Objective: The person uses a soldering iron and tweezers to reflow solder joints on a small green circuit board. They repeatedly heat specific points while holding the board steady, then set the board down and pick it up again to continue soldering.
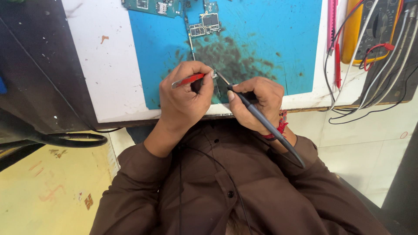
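Workbench first: white top (100, 65) with a blue mat (265, 48) on it, and that mat has a big dark smudgy stain (228, 56) across the middle. No real containers that I can spot, just loose gear. Two green circuit boards sit at the far edge of the mat, one flat board (152, 6) and a smaller board (203, 24) just beside it. Off to one side there's a yellow multimeter (368, 30) with red, black and white leads (348, 65) trailing over the table edge. From my feed, the left hand (185, 98) is clenched around red-handled tweezers (189, 80), tips pointing toward a tiny part (214, 75) on the mat near the front edge; can't tell what the part is. Right hand (257, 102) grips a dark soldering iron (261, 119) like a pen, tip meeting the same spot. Brown shirt (244, 187) below, pale tiled floor (374, 148), and a black hose (78, 139) under the bench.
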